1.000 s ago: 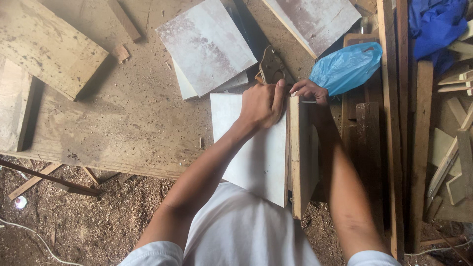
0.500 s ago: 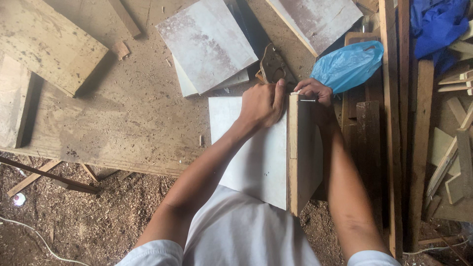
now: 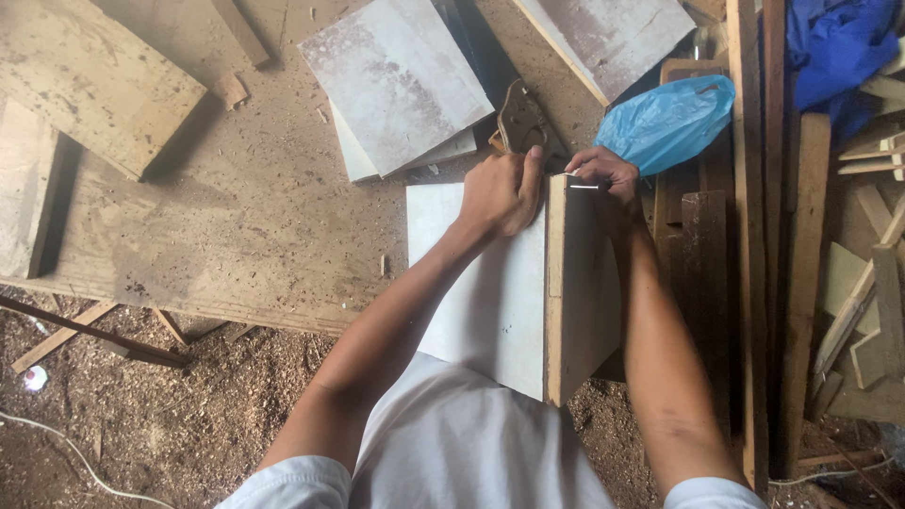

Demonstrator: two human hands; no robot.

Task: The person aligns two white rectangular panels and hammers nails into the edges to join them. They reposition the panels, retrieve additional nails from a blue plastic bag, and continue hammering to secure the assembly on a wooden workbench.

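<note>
One broad plywood worktop [image 3: 236,217] fills the upper left of the view, dusted with sawdust, and the ground below it is covered in shavings. On the worktop lie two thick plywood offcuts: one slab [image 3: 90,80] at the top left and another [image 3: 24,203] at the left edge. Three whitish laminated panels show: one grey-stained panel [image 3: 396,80] resting on a paler sheet at top centre, a second stained panel [image 3: 613,38] at the top right, and one clean white panel [image 3: 481,283] in the middle, reaching from the worktop edge back toward the person's white shirt. One second board [image 3: 575,283] stands on edge along the right side of the white panel, touching it so the two meet at a corner. To the right stand several long wooden planks [image 3: 749,236], with a heap of timber scraps beyond. One blue plastic bag [image 3: 665,123] lies just beyond the right hand, and one blue cloth [image 3: 839,57] sits at the top right corner. One dark, worn hand tool [image 3: 523,123] lies just beyond the far end of the white panel.

The left hand [image 3: 504,193] is curled shut, pressing against the far end of the upright board where it meets the white panel. The right hand [image 3: 608,174] pinches a thin nail [image 3: 584,187] at the far top edge of the upright board, fingers closed on it.
</note>
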